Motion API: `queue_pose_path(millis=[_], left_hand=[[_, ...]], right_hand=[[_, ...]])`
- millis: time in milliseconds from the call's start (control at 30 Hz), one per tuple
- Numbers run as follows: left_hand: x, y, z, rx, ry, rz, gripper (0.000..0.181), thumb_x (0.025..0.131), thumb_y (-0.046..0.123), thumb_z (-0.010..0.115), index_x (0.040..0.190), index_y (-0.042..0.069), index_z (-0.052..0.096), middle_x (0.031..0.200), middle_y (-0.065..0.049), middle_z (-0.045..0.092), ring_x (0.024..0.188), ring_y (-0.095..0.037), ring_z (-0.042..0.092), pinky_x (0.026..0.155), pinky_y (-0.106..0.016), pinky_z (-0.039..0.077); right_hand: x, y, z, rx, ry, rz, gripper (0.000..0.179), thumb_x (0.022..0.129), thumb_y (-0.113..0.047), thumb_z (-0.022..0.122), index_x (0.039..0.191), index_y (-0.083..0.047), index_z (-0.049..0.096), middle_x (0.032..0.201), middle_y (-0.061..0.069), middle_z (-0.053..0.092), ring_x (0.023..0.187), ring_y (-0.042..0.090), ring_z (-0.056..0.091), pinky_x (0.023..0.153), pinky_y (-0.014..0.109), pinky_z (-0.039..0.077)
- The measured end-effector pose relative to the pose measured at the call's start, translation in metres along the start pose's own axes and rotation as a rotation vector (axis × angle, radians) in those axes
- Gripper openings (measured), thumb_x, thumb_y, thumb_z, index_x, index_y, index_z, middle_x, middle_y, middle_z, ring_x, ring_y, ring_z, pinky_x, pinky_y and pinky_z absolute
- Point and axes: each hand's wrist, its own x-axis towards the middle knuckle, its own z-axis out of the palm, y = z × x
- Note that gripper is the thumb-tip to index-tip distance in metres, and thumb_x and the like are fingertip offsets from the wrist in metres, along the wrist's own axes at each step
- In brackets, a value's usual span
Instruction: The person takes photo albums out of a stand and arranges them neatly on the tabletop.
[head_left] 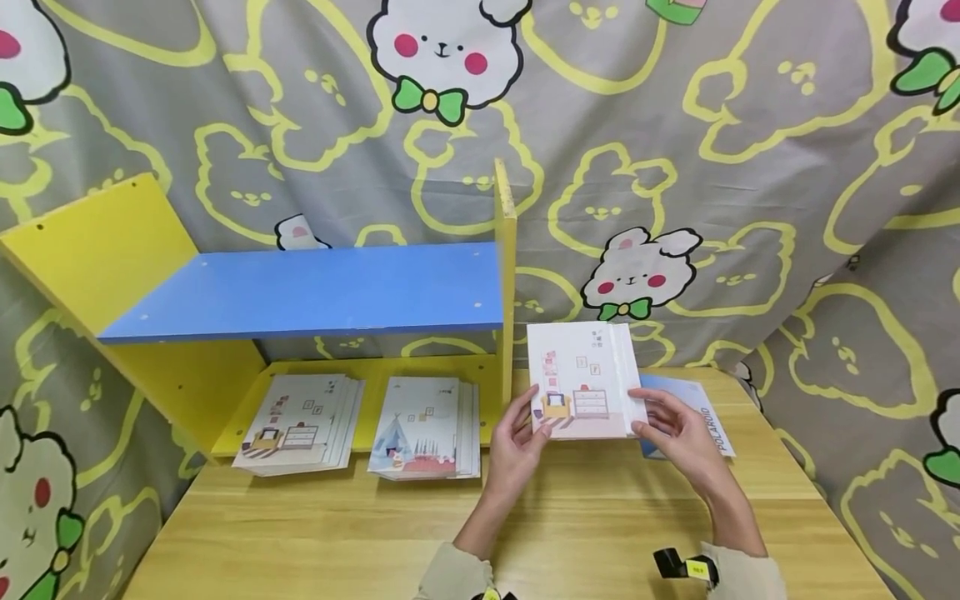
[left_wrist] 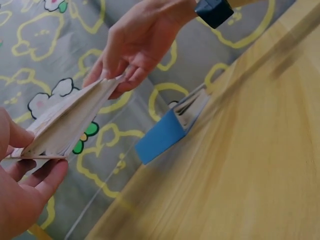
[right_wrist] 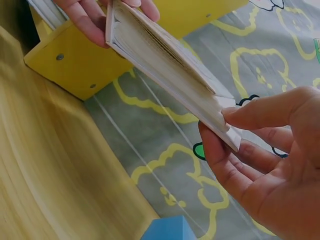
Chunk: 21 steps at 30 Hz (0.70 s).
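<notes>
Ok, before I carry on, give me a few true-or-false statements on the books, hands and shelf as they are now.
1. The left hand and right hand both hold the white book. True.
2. The blue book marked POLAROID sits on the shelf. False: it is on the wooden table, to the right of the shelf.
3. A left group and a right group of white books sit in the shelf's lower section. True.
4. The tent picture is on the left group's front cover. False: it is on the right group's.
5. The held white book is lifted off the table. True.
</notes>
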Motion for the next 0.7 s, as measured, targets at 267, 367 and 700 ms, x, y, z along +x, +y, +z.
queue_pose_path(millis=[267,367,700], left_hand=[[-0.001,-0.005,0.001,0.048,0.004,-0.050,0.061,0.094,-0.009,0.065,0.150,0.010,0.052,0.151,-0.019,0.050,0.126,-0.034,0.060,0.094,-0.029,0.056],[-0.001,-0.007,-0.001,0.051,0.007,-0.072,0.061,0.094,-0.009,0.066,0.150,0.011,0.051,0.150,-0.020,0.050,0.125,-0.036,0.060,0.094,-0.029,0.056],[-0.002,-0.018,-0.002,0.041,-0.008,-0.136,0.063,0.093,-0.013,0.063,0.151,0.009,0.049,0.152,-0.023,0.047,0.126,-0.040,0.058,0.093,-0.029,0.056]], right_hand=[[0.002,0.006,-0.002,-0.037,-0.008,0.011,0.047,0.096,0.002,0.068,0.142,0.003,0.054,0.127,0.028,0.063,0.102,0.013,0.066,0.081,0.018,0.056],[0.005,0.010,-0.001,-0.039,-0.019,0.002,0.047,0.096,0.003,0.069,0.141,0.004,0.055,0.122,0.028,0.065,0.097,0.017,0.067,0.077,0.020,0.057],[0.004,0.016,0.006,-0.143,-0.005,0.064,0.048,0.094,0.003,0.070,0.140,0.003,0.057,0.120,0.022,0.066,0.096,0.018,0.061,0.075,0.019,0.054]])
